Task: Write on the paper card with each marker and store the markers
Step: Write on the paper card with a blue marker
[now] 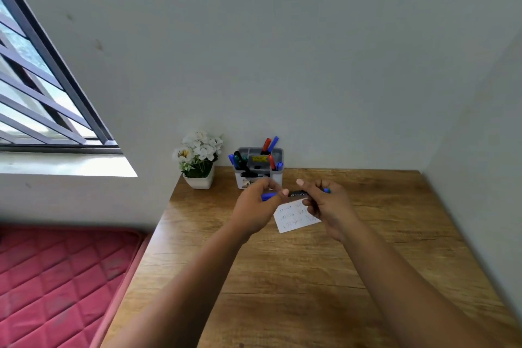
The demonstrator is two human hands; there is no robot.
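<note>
A blue marker (298, 194) with a black barrel lies level between both hands, above the table. My left hand (258, 205) pinches its blue cap end. My right hand (327, 205) grips the barrel's other end, where a blue tip shows. Under the hands a white paper card (293, 220) with several lines of handwriting lies on the wooden table (310, 277). A grey organiser (258, 168) at the back by the wall holds several red, blue, green and black markers.
A white pot of white flowers (199, 161) stands left of the organiser at the table's back left corner. Walls close off the back and right sides. A red mattress (56, 285) lies below the table's left edge, under a barred window (42, 99).
</note>
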